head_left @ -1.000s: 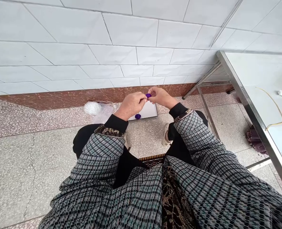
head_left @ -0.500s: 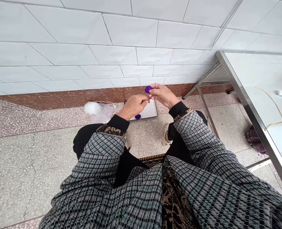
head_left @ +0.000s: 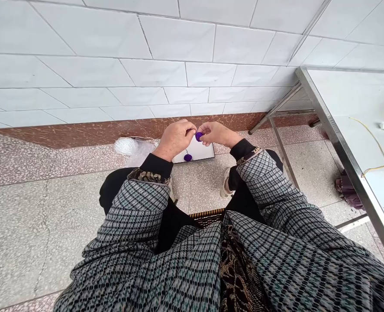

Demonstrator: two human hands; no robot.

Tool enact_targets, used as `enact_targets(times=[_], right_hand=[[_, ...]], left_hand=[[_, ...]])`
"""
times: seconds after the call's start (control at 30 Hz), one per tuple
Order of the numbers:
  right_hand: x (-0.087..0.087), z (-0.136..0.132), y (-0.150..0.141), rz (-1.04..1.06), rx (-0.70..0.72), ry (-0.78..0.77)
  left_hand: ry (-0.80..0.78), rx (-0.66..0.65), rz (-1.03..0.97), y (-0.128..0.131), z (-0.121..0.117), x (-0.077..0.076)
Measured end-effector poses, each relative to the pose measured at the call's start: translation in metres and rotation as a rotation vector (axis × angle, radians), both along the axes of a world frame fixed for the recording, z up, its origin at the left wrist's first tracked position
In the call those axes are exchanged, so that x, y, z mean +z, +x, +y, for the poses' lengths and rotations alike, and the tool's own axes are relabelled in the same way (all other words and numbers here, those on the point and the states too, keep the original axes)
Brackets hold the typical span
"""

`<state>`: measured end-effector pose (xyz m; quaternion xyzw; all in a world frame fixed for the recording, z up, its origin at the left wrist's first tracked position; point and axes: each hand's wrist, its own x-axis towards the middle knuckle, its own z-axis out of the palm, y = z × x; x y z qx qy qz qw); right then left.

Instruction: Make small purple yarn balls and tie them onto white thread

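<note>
Centre of the frame: two purple pieces (head_left: 188, 157), one white tray (head_left: 203, 150). Left of centre: one white yarn bundle (head_left: 126, 146). Right side: one table (head_left: 336, 138), one yellow cord (head_left: 377, 145).

On my feed, with the wall (head_left: 198, 41) at twelve o'clock, I have the tray (head_left: 205, 151) on the floor (head_left: 71, 216) at twelve, a ball (head_left: 188, 157) lying on it toward its seven. The yarn (head_left: 127, 146) sits on the floor at ten, the bag (head_left: 142, 154) at its three o'clock side. I see the table (head_left: 341, 95) at two to four, a cord (head_left: 379, 149) on top, a bundle (head_left: 350, 190) on the floor at three.
</note>
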<state>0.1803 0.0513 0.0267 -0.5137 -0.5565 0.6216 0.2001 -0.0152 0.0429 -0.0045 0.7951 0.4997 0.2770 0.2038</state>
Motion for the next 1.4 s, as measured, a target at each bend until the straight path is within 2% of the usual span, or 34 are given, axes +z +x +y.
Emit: enact_targets(times=[0.17,0.3,0.4,0.5,0.57,0.63,0.73,0.87,1.07,1.17,1.27,1.33,1.4], right_hand=[[0.005,-0.002,0.003,0.277,-0.069,-0.111],[0.001,0.003,0.003,0.366,-0.184,-0.136],[-0.003,0.006,0.001,0.350,-0.267,-0.083],[-0.006,0.007,0.001,0.222,-0.324,0.060],[-0.008,0.007,0.001,0.112,-0.316,0.139],[-0.009,0.006,0.002,0.049,-0.274,0.151],[-0.007,0.003,0.002,0.075,-0.144,0.089],[-0.001,-0.001,0.002,0.148,-0.035,0.029],[0.004,-0.004,0.003,0.218,-0.055,-0.078],[0.003,-0.002,0.003,0.254,-0.066,-0.096],[0.003,0.000,0.002,0.337,-0.134,-0.086],[0.002,0.003,0.001,0.373,-0.208,-0.056],[0.000,0.005,0.002,0.342,-0.279,0.000]], left_hand=[[-0.080,0.074,-0.080,0.002,0.003,-0.003],[-0.147,0.079,-0.101,0.007,0.002,-0.006],[-0.206,-0.018,-0.085,0.013,-0.003,-0.006],[-0.239,-0.180,-0.047,0.015,-0.006,-0.003],[-0.195,-0.205,-0.045,0.013,-0.007,0.000],[-0.119,-0.147,-0.061,0.010,-0.006,0.003],[-0.032,-0.034,-0.079,0.004,-0.003,0.007],[-0.035,0.045,-0.088,0.002,-0.002,0.011],[-0.094,0.084,-0.160,0.003,0.000,0.008],[-0.106,0.125,-0.182,0.004,0.004,0.002],[-0.141,0.145,-0.153,0.006,0.005,-0.003],[-0.168,0.081,-0.130,0.010,0.003,-0.005],[-0.187,-0.048,-0.115,0.013,0.000,-0.004]])
